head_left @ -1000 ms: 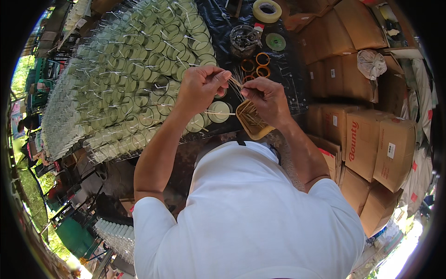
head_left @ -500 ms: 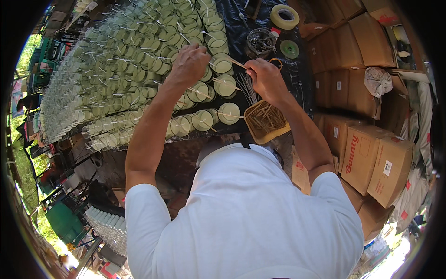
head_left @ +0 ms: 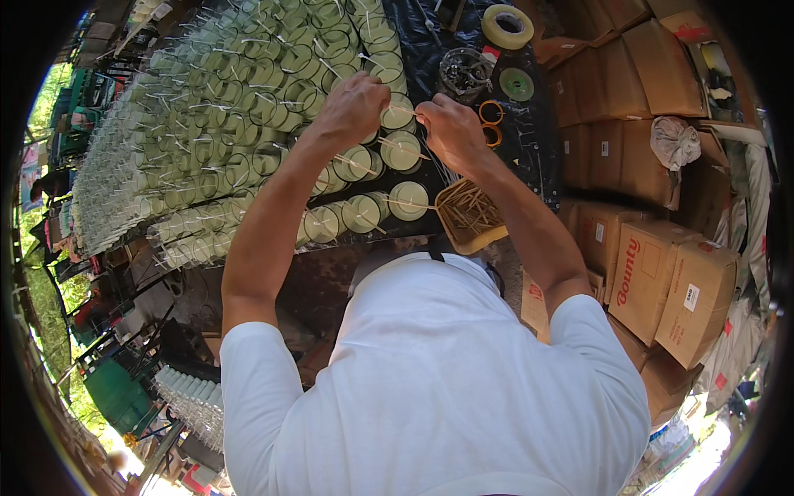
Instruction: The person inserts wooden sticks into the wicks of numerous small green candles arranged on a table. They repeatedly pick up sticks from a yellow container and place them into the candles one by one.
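A glass candle jar (head_left: 398, 121) of pale green wax stands between my hands at the right edge of the packed jars. Over its rim lies a thin wooden stick (head_left: 407, 109). My right hand (head_left: 455, 134) pinches the stick's right end. Just left of this jar, my left hand (head_left: 354, 107) is closed by the rim; its fingertips are partly hidden, and what they grip cannot be made out. Nearer me, more jars (head_left: 400, 150) have sticks laid across their tops. A yellow basket (head_left: 475, 245) of wooden sticks (head_left: 473, 207) sits below my right hand.
Rows of candle jars (head_left: 223, 124) fill the table's left side. On black plastic sheeting (head_left: 529, 140) lie orange-handled scissors (head_left: 491, 124), a tape roll (head_left: 507, 27), a green disc-shaped spool (head_left: 516, 84) and a container of small metal parts (head_left: 465, 76). Cardboard boxes (head_left: 653, 273) are stacked at right.
My right hand has moved slightly left, closer to the jar, uncovering the scissors' handles. My left hand has shifted a little right, toward the same jar.
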{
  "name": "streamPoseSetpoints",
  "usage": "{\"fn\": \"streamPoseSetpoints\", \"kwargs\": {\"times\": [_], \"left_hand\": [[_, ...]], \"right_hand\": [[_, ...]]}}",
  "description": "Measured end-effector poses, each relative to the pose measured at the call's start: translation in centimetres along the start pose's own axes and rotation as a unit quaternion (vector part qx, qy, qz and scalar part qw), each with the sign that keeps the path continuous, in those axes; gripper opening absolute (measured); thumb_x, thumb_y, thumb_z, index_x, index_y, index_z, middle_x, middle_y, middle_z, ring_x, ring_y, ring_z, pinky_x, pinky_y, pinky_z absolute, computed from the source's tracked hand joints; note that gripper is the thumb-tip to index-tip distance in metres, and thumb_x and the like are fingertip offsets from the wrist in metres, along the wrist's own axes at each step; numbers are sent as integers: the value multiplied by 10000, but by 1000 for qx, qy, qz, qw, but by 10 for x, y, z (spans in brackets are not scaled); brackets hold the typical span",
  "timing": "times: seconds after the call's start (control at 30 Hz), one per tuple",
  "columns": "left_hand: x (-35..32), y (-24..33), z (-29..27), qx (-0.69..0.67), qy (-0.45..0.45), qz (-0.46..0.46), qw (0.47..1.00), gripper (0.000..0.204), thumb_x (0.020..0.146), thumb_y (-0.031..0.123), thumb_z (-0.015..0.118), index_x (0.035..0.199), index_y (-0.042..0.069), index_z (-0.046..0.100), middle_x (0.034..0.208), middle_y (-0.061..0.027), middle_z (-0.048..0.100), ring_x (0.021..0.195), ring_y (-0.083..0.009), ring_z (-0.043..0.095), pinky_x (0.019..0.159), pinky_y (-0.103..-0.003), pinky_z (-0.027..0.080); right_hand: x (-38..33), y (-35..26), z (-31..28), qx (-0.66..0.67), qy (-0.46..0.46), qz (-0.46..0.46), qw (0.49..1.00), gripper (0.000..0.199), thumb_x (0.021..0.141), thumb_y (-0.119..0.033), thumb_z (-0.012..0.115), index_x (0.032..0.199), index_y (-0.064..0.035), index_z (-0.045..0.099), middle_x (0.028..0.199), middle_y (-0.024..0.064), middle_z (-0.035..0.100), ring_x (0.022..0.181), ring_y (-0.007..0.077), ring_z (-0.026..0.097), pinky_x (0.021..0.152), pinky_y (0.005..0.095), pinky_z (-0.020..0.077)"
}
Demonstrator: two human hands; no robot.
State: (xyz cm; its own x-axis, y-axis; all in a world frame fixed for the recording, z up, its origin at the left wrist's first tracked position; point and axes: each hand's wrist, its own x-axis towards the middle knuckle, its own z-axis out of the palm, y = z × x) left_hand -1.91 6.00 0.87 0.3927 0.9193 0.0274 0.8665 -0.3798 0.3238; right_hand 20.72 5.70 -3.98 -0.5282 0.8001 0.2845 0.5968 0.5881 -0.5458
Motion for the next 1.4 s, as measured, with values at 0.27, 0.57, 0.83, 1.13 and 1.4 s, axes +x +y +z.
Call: {"fn": "streamPoseSetpoints", "kwargs": {"times": [0.27,0.57,0.83,1.13,1.4], "left_hand": [[1,-16,-3,-14,9,-1,1000,102,896,54,649,920,28,744,946,-101,695,1020,-317,641,905,-438,518],[3,-19,-3,-2,-5,3,1000,95,892,52,656,923,34,744,959,-105,696,1043,-321,647,911,-441,518],[7,-11,6,-2,-23,1,1000,123,920,98,630,948,34,732,976,-122,697,1040,-333,652,941,-445,506],[8,-7,14,-79,-29,-49,995,191,958,169,614,1027,44,741,1032,-139,718,1069,-362,644,980,-463,487],[7,-8,9,-116,-49,-74,989,240,958,216,619,1047,38,753,1013,-156,736,1026,-358,664,956,-474,500]], "right_hand": [[-10,8,-13,-11,-13,19,1000,48,914,-53,704,960,-65,713,824,104,598,735,333,641,646,454,501],[1,4,3,-8,6,-23,1000,57,871,-27,694,911,-68,700,827,113,595,713,341,643,638,466,533],[13,-2,14,41,55,-79,995,147,824,-18,719,947,-95,696,828,98,590,723,328,652,609,450,528],[12,11,14,-17,-25,-108,994,284,800,-43,705,1061,-144,756,892,104,636,754,323,683,654,444,567],[15,-10,-2,-98,-119,-67,986,248,891,-105,648,1124,-112,733,929,165,652,828,372,709,714,476,584]]}}
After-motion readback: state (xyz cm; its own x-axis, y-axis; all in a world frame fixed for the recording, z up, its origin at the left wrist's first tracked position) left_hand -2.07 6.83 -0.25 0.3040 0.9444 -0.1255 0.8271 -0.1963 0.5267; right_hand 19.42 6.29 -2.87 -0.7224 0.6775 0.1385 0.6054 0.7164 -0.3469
